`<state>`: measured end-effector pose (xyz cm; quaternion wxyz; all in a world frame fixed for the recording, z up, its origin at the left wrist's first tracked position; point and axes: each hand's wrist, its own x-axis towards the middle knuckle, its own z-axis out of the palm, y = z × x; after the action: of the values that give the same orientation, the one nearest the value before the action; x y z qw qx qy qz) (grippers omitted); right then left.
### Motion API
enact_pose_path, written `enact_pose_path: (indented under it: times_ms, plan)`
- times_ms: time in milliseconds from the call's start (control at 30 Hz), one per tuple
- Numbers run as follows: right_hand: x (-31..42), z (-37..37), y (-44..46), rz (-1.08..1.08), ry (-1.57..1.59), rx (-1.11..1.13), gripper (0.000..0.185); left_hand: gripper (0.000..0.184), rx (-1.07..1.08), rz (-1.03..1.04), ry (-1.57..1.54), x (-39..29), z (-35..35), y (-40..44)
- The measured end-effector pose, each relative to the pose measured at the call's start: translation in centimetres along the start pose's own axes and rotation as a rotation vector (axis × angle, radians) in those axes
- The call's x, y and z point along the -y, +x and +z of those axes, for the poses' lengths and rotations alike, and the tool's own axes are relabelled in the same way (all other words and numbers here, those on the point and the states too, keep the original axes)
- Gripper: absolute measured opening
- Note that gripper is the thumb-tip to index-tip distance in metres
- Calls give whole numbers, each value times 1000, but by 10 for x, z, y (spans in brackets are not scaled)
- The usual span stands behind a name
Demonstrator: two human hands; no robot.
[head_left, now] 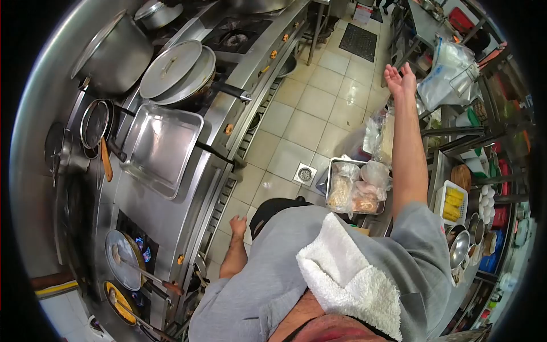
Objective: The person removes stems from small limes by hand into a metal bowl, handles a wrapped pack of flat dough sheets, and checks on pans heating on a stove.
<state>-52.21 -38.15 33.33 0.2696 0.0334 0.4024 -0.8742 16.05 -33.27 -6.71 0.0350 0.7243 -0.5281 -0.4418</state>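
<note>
My right arm reaches forward past the shelving, and my right hand [401, 81] has its fingers apart, palm up, near a plastic bag [450, 71] on the rack, with nothing in it. Low beside the stove front, my left hand [238, 226] hangs over the floor, its fingers partly spread and holding nothing visible. A metal tray [380, 206] of bagged food [364, 196] stands close to my body, below the outstretched arm. A white towel [347, 268] lies over my chest and shoulder.
Along the stove are a large pot [117, 57], lidded pans [171, 69], an empty metal tray [162, 145] and a pan over a lit burner [124, 259]. A yellow-filled pan [117, 305] stands nearer. Tiled floor [296, 131] has a drain [305, 174]. A white basket [454, 202] is at the right.
</note>
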Motion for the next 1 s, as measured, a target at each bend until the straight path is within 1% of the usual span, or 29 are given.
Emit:
enact_pose_path:
  times_ms: [67,100,167,300,367,433,500,533,600,667,700,733,767,800,867,900,1000]
  plan:
    - [3,17,23,26,20,-18,63,60,-25,73,35,-39,9,-1]
    - [3,24,35,16,3,1,62,60,-26,72,41,-54,11,3]
    - [2,39,58,7,-14,17,59,59,-9,164,89,-78,14,16]
    - [-7,60,105,11,9,-7,60,57,8,131,94,-120,7,30]
    - [-8,71,135,6,-3,-27,61,56,-22,67,81,-133,6,40]
    - [-5,78,166,0,16,-42,61,57,6,39,41,-141,5,52]
    - [5,82,196,-9,32,-56,61,57,40,47,88,-154,2,57]
    - [11,82,211,-49,24,-70,59,57,70,58,108,-151,3,68]
    - [30,93,241,-102,16,-78,57,56,121,103,142,-123,14,103]
    - [45,101,271,-144,-19,-143,55,55,106,105,133,-113,31,135]
    - [48,105,284,-221,-26,-140,55,54,86,97,116,-111,41,150]
    - [56,106,299,-183,3,-77,63,53,51,71,84,-113,52,158]
    - [57,109,310,-195,-1,-72,65,50,30,56,27,-134,52,157]
    - [57,115,319,-206,-6,-66,67,50,36,51,25,-138,56,157]
    - [57,133,337,-201,-8,-63,68,49,78,133,95,-145,64,169]
    - [54,140,347,-192,-5,-64,70,49,76,134,96,-149,67,176]
    - [50,171,368,-192,18,-43,70,41,93,137,173,-162,74,181]
